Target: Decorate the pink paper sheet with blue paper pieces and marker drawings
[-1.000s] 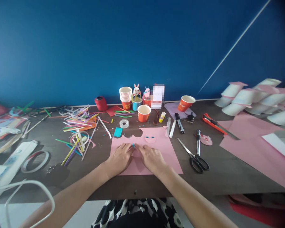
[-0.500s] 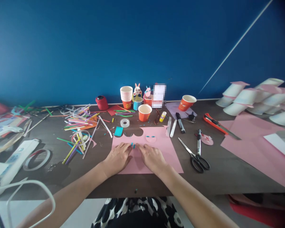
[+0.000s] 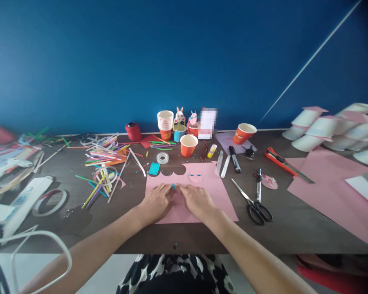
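Both hands meet over a pink sheet of paper (image 3: 216, 204) whose far edge has scalloped cut-outs. Between their fingertips shows a small blue paper piece (image 3: 173, 186). My left hand (image 3: 158, 201) is closed on it from the left, thumb partly hidden. From the right, my right hand (image 3: 199, 201) pinches at the same piece, its index finger pointing inward. Just beyond the fingers lies a rounded pink paper cut-out (image 3: 196, 178) with two blue strips along its top. A blue paper square (image 3: 154, 168) rests at the sheet's far left corner.
Scissors (image 3: 254, 206), a pen (image 3: 259, 185) and an orange utility knife (image 3: 283, 163) lie to the right. Coloured sticks (image 3: 106, 153) are heaped on the left. Paper cups (image 3: 189, 145), clear tape (image 3: 162, 158) and a glue stick (image 3: 212, 150) stand or lie behind the sheet.
My fingertips have drawn slightly closer together, and the blue, seen as two bits before, now shows as one small patch. The whole view has shifted slightly.
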Tool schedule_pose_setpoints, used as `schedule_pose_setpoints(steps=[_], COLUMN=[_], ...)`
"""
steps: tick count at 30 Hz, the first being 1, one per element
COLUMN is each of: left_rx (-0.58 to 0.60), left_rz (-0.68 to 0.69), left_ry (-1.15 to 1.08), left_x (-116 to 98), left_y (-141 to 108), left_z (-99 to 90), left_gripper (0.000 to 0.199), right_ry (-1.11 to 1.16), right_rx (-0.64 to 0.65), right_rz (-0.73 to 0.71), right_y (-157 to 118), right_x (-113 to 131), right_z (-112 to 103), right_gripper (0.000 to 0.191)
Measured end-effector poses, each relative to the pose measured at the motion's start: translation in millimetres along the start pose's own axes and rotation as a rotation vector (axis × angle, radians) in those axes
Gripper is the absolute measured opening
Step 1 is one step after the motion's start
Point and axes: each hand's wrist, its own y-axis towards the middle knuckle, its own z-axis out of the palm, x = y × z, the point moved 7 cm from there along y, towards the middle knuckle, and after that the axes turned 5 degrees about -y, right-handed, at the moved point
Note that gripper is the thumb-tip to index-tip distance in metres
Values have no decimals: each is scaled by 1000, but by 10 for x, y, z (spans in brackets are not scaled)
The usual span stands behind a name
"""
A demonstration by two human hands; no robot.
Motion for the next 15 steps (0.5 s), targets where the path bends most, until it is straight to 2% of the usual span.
schedule_pose_setpoints(steps=[5, 15], left_rx=[2, -21], left_rz=[8, 6], left_ry=[5, -13], left_x=[7, 28], left_y=[15, 18], left_z=[28, 27], left_gripper=[30, 31], right_ry=[29, 109], right_rx=[-24, -16], right_rz=[39, -46], right_y=[-11, 19], right_x=[-46, 17], right_z=[-47, -95], right_gripper=[45, 41])
